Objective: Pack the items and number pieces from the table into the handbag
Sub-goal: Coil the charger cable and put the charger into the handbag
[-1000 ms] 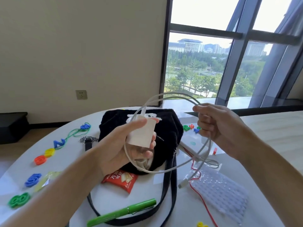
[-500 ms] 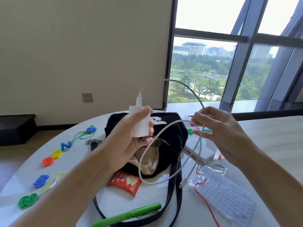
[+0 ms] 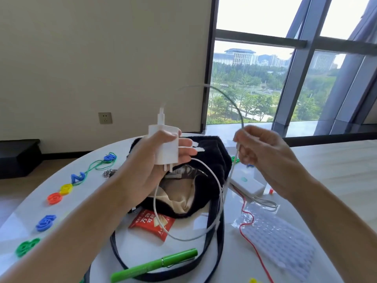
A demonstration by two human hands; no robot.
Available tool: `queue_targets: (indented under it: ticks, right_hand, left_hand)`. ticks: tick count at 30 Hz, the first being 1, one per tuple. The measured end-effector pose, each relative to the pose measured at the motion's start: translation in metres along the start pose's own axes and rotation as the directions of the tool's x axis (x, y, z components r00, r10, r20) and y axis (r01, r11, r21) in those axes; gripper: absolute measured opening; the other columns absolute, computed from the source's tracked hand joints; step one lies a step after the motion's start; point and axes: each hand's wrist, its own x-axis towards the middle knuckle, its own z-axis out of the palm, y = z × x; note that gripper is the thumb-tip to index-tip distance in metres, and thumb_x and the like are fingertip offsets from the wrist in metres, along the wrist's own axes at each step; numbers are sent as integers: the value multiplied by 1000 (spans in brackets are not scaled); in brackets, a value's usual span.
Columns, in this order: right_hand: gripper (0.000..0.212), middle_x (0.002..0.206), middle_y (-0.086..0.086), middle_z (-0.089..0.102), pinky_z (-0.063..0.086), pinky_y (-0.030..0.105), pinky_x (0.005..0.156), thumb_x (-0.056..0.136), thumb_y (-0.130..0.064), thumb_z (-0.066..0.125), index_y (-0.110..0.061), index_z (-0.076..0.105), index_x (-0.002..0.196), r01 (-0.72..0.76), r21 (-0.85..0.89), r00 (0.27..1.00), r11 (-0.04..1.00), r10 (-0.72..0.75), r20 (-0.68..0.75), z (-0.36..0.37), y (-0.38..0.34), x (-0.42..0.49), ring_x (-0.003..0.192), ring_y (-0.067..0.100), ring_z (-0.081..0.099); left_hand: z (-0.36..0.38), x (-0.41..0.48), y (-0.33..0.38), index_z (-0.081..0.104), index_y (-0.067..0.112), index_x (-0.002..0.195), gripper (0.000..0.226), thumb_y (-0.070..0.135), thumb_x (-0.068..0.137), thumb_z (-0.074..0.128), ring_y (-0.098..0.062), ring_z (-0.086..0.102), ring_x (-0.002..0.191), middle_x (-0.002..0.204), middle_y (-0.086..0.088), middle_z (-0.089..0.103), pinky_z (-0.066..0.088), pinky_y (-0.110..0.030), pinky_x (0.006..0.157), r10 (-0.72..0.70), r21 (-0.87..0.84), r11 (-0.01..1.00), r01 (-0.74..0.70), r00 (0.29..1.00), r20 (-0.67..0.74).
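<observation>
Left hand (image 3: 155, 160) fingers round white charger (image 3: 166, 148); right hand (image 3: 263, 156) fingers pinching cable (image 3: 236, 152)

Number pieces on the surface (image 3: 234, 262):
- The blue piece (image 3: 78, 177) reads 2.
- The second blue piece (image 3: 46, 222) reads 5.
- The green piece (image 3: 27, 247) reads 8.
- The orange piece (image 3: 54, 198) and the yellow piece (image 3: 66, 188) are not legible.

The red snack packet (image 3: 152, 222) carries white Chinese characters, of which the first reads 万. The white lettering on the handbag (image 3: 220, 158) is partly hidden and unreadable.
</observation>
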Motion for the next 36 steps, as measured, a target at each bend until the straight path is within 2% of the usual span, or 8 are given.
queue_targets:
  ticks: [5,9,15,19,22,29,33,36]
  right_hand:
    - [17,67,0,61,53,22,61,97,-18,61,-15,67,81,74,330,986,941,-20,-165,6,-13,13,60,11,58]
    - [7,67,-3,66,56,25,66,92,-22,66,-15,67,93,96,372,945,923,33,-326,-5,-9,17,63,13,67]
    - [18,84,7,75,60,32,82,100,-12,58,-12,66,115,-30,324,965,946,112,-238,-18,11,17,82,23,74]
    - [34,109,11,71,53,29,86,91,-2,66,-14,63,123,-169,-209,985,963,173,3,3,39,12,97,22,67]
    - [51,125,0,59,49,27,93,89,-26,72,-20,54,136,-100,-685,953,722,267,142,28,71,5,110,15,57]
    - [27,100,-3,55,34,33,67,86,-32,70,-23,50,102,76,-963,997,260,-52,64,62,91,4,96,25,61]
    - [16,81,-3,55,38,36,60,87,-10,58,-22,47,85,34,-949,996,313,-85,7,60,92,8,82,31,63]
    - [8,82,2,66,52,37,69,88,-16,65,-20,59,84,-62,-776,997,628,1,-78,46,70,19,79,27,65]
  left_hand:
    - [11,-8,-22,45,1,126,44,17,86,51,-41,61,121,129,-23,65,32,-59,115,-210,106,977,185,925,318]
    - [8,-13,-22,47,4,120,44,21,81,57,-39,68,92,123,-24,65,56,-46,79,-304,211,950,230,831,465]
    - [11,-12,-12,51,6,131,61,17,74,66,-16,50,58,86,-8,55,34,-27,46,-282,200,954,221,887,365]
    - [13,-8,-2,55,3,135,64,14,73,63,-15,45,59,82,-6,51,27,-29,50,-214,168,973,159,895,392]
    - [14,-9,6,63,6,122,49,12,73,59,-15,43,59,80,-5,49,29,-28,50,-156,143,984,102,884,440]
    - [7,-12,23,55,9,112,43,14,73,72,-18,40,62,82,-6,44,36,-26,50,-103,17,994,111,838,536]
    - [-2,-13,31,54,8,109,44,25,75,76,-19,43,60,82,-7,43,38,-27,50,-97,20,995,102,850,518]
    - [-10,-14,36,55,9,108,45,31,76,77,-19,46,61,82,-7,46,42,-28,52,-116,62,993,99,871,478]
